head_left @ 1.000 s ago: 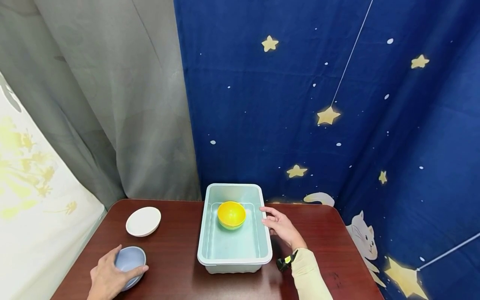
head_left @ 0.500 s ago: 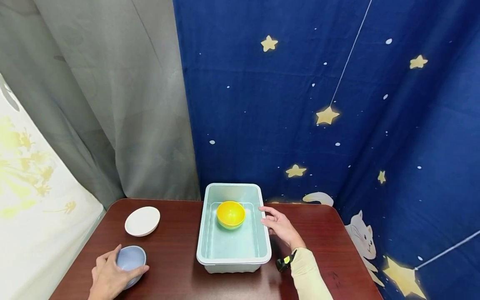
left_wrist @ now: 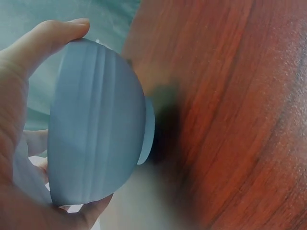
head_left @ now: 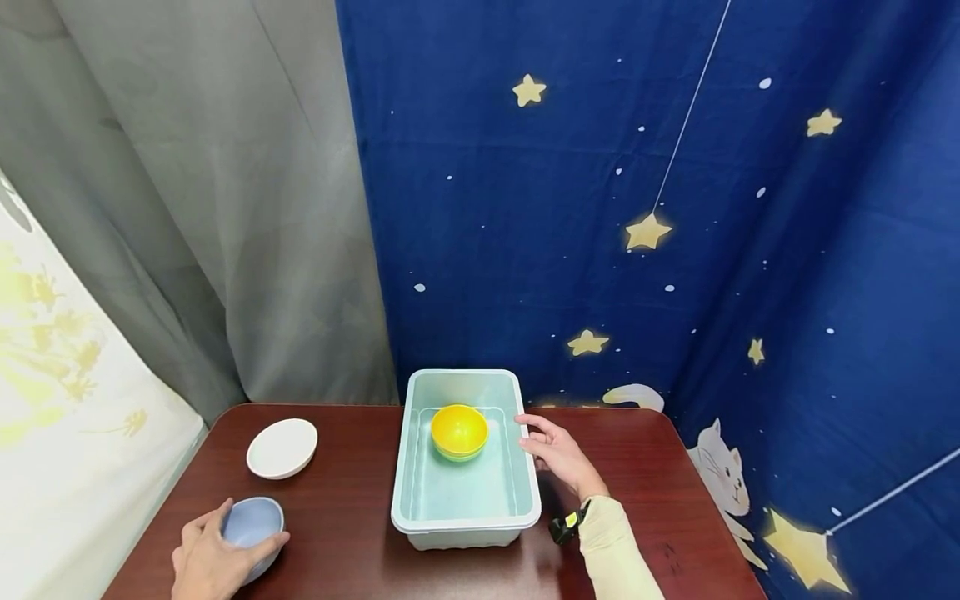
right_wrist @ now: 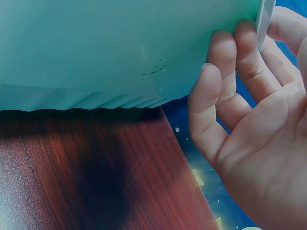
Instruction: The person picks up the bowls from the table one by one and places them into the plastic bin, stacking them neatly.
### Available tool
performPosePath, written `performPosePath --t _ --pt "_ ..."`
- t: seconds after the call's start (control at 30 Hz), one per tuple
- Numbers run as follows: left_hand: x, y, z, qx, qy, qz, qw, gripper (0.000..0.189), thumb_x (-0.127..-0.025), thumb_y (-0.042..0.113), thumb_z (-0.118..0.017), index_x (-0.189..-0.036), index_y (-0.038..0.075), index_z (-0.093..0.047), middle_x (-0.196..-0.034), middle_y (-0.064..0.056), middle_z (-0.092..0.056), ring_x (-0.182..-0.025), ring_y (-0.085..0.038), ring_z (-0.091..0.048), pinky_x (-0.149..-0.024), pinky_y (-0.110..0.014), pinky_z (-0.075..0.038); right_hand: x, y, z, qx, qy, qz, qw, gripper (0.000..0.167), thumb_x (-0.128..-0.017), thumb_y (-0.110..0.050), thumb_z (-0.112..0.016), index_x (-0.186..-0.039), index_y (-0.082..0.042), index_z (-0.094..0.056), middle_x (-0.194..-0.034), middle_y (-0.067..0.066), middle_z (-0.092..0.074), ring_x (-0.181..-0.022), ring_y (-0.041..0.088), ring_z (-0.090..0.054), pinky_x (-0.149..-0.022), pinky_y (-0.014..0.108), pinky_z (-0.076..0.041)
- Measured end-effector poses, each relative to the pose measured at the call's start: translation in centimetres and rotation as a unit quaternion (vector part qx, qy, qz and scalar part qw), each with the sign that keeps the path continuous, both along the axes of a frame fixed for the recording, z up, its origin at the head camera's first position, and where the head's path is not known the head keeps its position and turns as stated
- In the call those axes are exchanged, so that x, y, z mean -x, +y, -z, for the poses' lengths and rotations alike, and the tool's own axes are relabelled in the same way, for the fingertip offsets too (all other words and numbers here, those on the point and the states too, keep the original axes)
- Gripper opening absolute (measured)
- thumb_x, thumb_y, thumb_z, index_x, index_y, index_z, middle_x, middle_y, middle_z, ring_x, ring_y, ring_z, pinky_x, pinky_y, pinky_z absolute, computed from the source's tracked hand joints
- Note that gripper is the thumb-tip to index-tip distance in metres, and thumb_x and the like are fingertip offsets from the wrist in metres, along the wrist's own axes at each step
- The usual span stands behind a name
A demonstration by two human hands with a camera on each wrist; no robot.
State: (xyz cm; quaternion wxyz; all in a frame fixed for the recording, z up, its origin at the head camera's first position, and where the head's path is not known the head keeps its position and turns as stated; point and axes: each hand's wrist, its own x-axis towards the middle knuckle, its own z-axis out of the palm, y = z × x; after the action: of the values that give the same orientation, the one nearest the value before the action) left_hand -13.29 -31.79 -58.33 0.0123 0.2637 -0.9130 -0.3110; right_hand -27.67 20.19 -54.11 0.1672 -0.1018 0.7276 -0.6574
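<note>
My left hand (head_left: 210,554) grips a blue-grey bowl (head_left: 252,522) at the front left, thumb and fingers on opposite sides of it. In the left wrist view the bowl (left_wrist: 96,124) shows its outer wall and foot close over the wood; whether the foot touches the table is hard to tell. My right hand (head_left: 558,454) holds the right rim of a pale green plastic basin (head_left: 465,525). Several of its fingers (right_wrist: 223,52) lie against the basin's outer wall (right_wrist: 120,43). Inside the basin sits a yellow bowl (head_left: 459,429) stacked on a green one (head_left: 461,456).
A shallow white dish (head_left: 282,448) stands on the brown table (head_left: 345,492) behind the blue-grey bowl. Grey and blue star-printed curtains (head_left: 517,250) hang along the table's back edge. A small black device (head_left: 564,527) sits at the right wrist.
The head view has shifted slightly. My left hand and the blue-grey bowl have moved a little to the left. My right hand keeps its place on the basin's rim.
</note>
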Motion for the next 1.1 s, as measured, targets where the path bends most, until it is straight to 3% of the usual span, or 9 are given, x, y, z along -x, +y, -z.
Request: performPosePath --t 0.17,0.33,0.63,0.9,1.1 --pt "0.0 -0.2 -0.5 -0.006 0.004 0.0 1.0 0.13 -0.068 0.074 -0.08 -0.16 0.001 -0.024 -0.151 -0.036 -0.024 -0.127 -0.061 -0.026 -0.089 -0.068 -0.041 0.0 -0.1 0.0 -0.007 0.001 0.003 1.0 0.061 -0.099 -0.027 -0.068 -0.152 -0.008 -0.044 -0.134 0.028 -0.064 -0.107 0.032 -0.072 -0.083 0.037 -0.062" --pt "0.0 0.0 -1.8 -0.008 0.035 0.019 0.9992 0.125 -0.07 0.07 -0.081 -0.159 0.0 -0.028 -0.152 -0.036 -0.026 -0.131 -0.06 -0.027 -0.093 -0.068 -0.039 0.1 -0.1 0.1 -0.01 0.0 0.005 0.9999 0.062 -0.099 -0.028 -0.068 -0.152 -0.007 -0.043 -0.134 0.028 -0.065 -0.105 0.028 -0.073 -0.083 0.036 -0.062" --pt "0.5 0.5 -4.3 -0.022 0.021 0.079 0.9964 0.124 -0.074 0.073 -0.076 -0.161 0.002 -0.024 -0.158 -0.036 -0.019 -0.132 -0.06 -0.029 -0.096 -0.069 -0.039 0.1 -0.1 0.1 -0.007 -0.004 0.008 0.9999 0.062 -0.099 -0.028 -0.068 -0.152 -0.008 -0.044 -0.135 0.028 -0.064 -0.105 0.027 -0.073 -0.083 0.036 -0.062" --pt "0.4 2.3 -6.7 -0.009 0.084 0.132 0.9877 0.115 -0.075 0.064 -0.081 -0.156 -0.002 -0.033 -0.154 -0.031 -0.03 -0.131 -0.053 -0.037 -0.094 -0.064 -0.042 0.1 -0.2 0.1 -0.007 -0.004 0.01 0.9999 0.062 -0.099 -0.027 -0.068 -0.151 -0.006 -0.044 -0.132 0.027 -0.066 -0.1 0.023 -0.074 -0.081 0.035 -0.062" --pt "0.6 3.7 -8.5 -0.013 0.094 0.158 0.9828 0.114 -0.075 0.062 -0.083 -0.157 0.0 -0.034 -0.155 -0.029 -0.029 -0.131 -0.053 -0.033 -0.092 -0.062 -0.043 0.1 -0.2 0.1 -0.006 -0.004 0.009 0.9999 0.062 -0.098 -0.027 -0.068 -0.151 -0.006 -0.043 -0.132 0.028 -0.066 -0.101 0.024 -0.074 -0.081 0.035 -0.062"
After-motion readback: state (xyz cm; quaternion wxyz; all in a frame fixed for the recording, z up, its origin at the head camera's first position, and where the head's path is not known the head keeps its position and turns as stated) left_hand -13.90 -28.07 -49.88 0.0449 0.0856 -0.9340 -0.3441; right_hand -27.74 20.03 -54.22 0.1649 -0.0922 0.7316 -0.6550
